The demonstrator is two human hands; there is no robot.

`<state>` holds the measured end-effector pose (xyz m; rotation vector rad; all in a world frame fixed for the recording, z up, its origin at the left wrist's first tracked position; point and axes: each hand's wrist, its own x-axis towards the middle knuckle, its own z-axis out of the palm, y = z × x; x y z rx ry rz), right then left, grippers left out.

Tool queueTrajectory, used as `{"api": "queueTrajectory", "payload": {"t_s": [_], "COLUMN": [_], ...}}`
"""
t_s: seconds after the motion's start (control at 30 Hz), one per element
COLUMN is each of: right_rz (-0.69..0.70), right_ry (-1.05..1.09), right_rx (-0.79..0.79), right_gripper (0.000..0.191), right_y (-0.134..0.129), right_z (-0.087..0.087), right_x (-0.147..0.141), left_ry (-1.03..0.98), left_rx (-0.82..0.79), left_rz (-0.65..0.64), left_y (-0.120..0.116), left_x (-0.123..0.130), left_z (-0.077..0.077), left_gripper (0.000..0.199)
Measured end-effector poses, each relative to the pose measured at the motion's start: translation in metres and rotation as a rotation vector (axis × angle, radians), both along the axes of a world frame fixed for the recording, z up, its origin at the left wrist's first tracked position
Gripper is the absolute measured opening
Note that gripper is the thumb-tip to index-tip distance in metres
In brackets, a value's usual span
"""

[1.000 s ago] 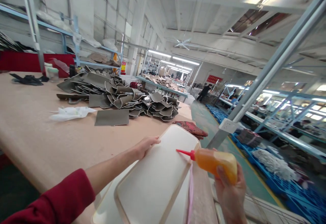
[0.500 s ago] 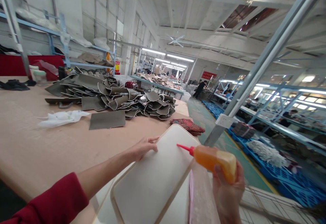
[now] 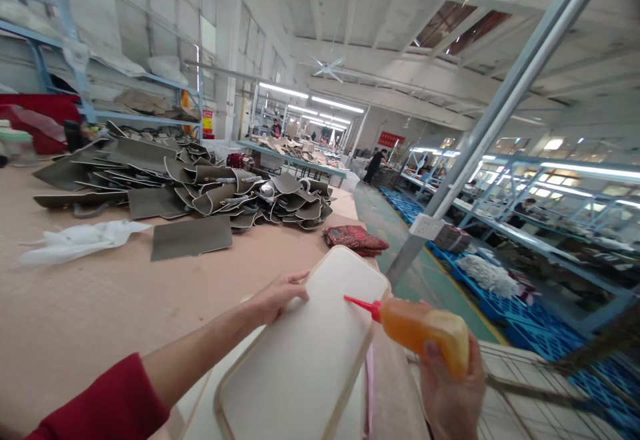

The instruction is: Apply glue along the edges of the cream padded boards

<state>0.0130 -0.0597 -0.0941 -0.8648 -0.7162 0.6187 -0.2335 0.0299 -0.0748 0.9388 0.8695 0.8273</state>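
Note:
A white panel with rounded corners and a beige edge point(image 3: 295, 360) lies slanted in front of me, on top of another pale sheet. My left hand point(image 3: 281, 297) grips its upper left edge, thumb on the face and fingers along the rim. In my right hand point(image 3: 453, 380) is a squeeze bottle point(image 3: 415, 327) of amber liquid, tipped sideways. Its red nozzle points left over the upper part of the panel; whether the tip touches the surface I cannot tell.
A heap of grey-brown cut pieces point(image 3: 200, 183) covers the back of the table point(image 3: 125, 307). Nearby lie a flat grey piece point(image 3: 191, 238), crumpled white plastic point(image 3: 83, 240) and folded red patterned cloth point(image 3: 355, 239). A slanted metal post point(image 3: 470, 160) stands at right, with blue pallets beyond.
My view has turned slightly to the right, so the background sits further left. Both hands keep their hold, and the nozzle stays over the panel, a little lower in the view.

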Motion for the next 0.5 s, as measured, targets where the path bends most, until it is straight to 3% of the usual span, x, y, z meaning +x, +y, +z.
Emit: {"api": "queueTrajectory", "payload": {"t_s": [0.13, 0.23, 0.37, 0.5], "right_rz": [0.24, 0.135, -0.074, -0.075], "right_ry": [-0.057, -0.055, 0.005, 0.001], "right_rx": [-0.096, -0.028, 0.05, 0.016], "right_gripper": [0.063, 0.067, 0.077, 0.076], "right_y": [-0.039, -0.054, -0.07, -0.119], "right_z": [-0.017, -0.017, -0.012, -0.039], "right_x": [-0.012, 0.004, 0.056, 0.063], "left_ry": [0.037, 0.065, 0.134, 0.199], "left_rx": [-0.025, -0.027, -0.065, -0.082], "left_rz": [0.003, -0.017, -0.032, -0.071], "left_y": [-0.001, -0.011, -0.034, -0.048], "left_x": [0.013, 0.028, 0.064, 0.117], "left_z": [0.003, 0.01, 0.018, 0.009], "left_gripper": [0.085, 0.087, 0.091, 0.095]}}
